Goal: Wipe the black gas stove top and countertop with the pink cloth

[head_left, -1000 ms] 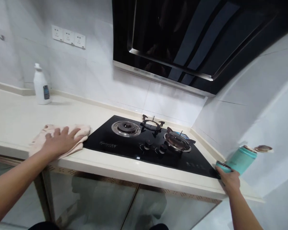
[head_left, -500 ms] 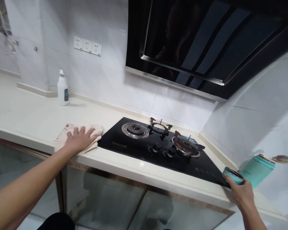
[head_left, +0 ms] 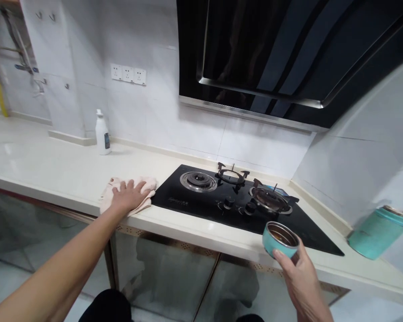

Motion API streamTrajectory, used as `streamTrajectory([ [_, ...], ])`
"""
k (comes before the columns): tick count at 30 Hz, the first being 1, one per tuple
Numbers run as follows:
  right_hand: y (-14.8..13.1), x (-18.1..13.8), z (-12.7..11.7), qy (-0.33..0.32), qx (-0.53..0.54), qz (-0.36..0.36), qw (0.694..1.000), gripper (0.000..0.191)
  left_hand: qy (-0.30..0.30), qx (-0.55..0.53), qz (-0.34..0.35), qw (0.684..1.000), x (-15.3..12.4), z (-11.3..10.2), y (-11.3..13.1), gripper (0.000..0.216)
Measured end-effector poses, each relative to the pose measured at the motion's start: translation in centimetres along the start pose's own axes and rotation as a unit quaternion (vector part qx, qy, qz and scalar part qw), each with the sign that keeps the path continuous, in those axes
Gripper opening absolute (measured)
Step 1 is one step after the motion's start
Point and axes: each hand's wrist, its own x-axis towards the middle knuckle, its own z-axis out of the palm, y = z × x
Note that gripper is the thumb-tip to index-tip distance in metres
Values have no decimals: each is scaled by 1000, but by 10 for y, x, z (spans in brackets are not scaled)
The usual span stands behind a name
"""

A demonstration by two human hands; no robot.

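On our countertop (head_left: 53, 165), a cloth (head_left: 108, 192) lies left of the gas hob (head_left: 201, 208), a bottle (head_left: 101, 136) behind the cloth, a flask (head_left: 379, 232) right of the hob.

Head camera: on me, facing forward and down
My right hand (head_left: 298, 270): near, lower right
Gas hob (head_left: 206, 205): farther, centre-right

Cream counter (head_left: 63, 166) — bottle (head_left: 102, 137), cloth (head_left: 108, 195), cooktop (head_left: 206, 206), flask (head_left: 378, 233)

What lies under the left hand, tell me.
Under the left hand lies a pale cloth on the countertop. The hand hides part of it; the cloth covers the countertop beneath.
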Motion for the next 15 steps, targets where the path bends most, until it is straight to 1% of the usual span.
streamTrajectory([
  [4,-14,-36,22,-90,129,-27,987,76,3,6,2,1000,1,0,0,70],
  [6,-24,-53,29,-136,157,-28,978,78,6,6,3,1000,1,-1,-1,70],
  [9,-43,-73,36,-194,177,-27,965,89,1,6,6,1000,0,-2,-1,73],
  [10,-48,-77,38,-210,182,-28,960,89,-1,5,8,1000,0,-2,-1,74],
  [11,-52,-78,40,-222,187,-30,956,86,-3,0,8,1000,0,-3,-1,75],
  [12,-55,-79,42,-232,191,-31,953,78,-4,-6,8,1000,0,-4,-1,75],
  [15,-60,-72,47,-271,194,-48,942,45,-1,-19,8,1000,2,-3,-1,77],
])
